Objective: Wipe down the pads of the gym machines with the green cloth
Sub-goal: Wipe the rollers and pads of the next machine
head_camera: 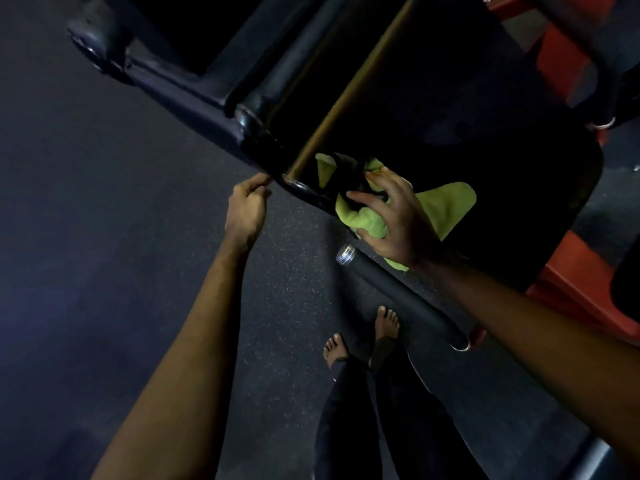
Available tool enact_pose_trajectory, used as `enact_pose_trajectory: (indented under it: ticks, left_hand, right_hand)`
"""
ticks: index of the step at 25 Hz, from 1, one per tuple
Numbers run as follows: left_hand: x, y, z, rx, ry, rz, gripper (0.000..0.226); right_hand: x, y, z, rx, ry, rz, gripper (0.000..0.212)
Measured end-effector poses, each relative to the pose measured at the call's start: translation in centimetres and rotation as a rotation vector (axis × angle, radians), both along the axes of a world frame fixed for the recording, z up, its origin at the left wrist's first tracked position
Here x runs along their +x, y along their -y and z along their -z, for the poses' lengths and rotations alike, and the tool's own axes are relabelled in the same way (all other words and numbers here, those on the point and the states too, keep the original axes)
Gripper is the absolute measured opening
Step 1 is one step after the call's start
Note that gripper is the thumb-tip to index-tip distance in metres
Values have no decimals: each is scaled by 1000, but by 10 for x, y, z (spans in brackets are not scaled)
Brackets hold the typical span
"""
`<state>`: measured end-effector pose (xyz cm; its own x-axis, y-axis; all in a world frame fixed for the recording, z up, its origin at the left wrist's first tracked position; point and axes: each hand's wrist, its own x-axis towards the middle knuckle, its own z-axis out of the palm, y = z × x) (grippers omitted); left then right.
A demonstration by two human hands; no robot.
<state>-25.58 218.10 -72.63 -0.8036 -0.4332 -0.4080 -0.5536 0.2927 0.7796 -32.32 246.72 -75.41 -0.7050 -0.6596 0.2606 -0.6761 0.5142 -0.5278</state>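
1. Green cloth [367,218]: lime-coloured and bunched, lying against the lower left corner of the black pad [485,126], just beside the lower end of the black frame [194,95]. One loose flap spread flat on the pad to the right of the right hand [394,216]; a small tip showing below the wrist.
2. Right hand: set on top of the green cloth, fingers spread and bent over the bunched part, thumb pressed into the lower fold. Grasping the cloth and holding it to the pad.
3. Left hand [246,209]: fingers curled inward, fingertips at the lower corner of the black frame. True hold or mere touch not possible to tell. Apart from the cloth.
4. Black pad: large, dark, round-cornered, tilted across the upper right; surface detail lost in shadow.
5. Black frame: glossy tube running diagonally from upper left down to the left hand.
6. Padded bar [398,289]: black sleeve with a chrome end cap, just below the right hand, passing under the right forearm.
7. Red frame [585,299]: beside the pad at lower right, again at upper right.
8. Floor [294,271]: dark, speckled.
9. Feet [388,322]: two, toes bare, on the floor below the padded bar.
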Motion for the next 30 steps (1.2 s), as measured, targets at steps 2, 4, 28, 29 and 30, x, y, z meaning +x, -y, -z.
enact_pose_trajectory:
  ticks: [2,4,28,29,30]
  left_hand:
    - [2,-1,-5,71,-48,25,47]
    - [1,-4,-11,193,-97,7,43]
    - [-3,-37,-7,59,-100,-297,83]
    - [-3,-41,-10,68,-93,-307,83]
    - [-4,-44,-10,57,-73,-297,81]
  right_hand:
    - [-3,21,-7,10,-5,0,56]
    - [-2,20,-4,32,1,0,58]
    - [-27,53,-13,93,-130,-250,58]
    - [-32,50,-14,109,-122,-280,59]
    - [-39,44,-13,118,-116,-278,59]
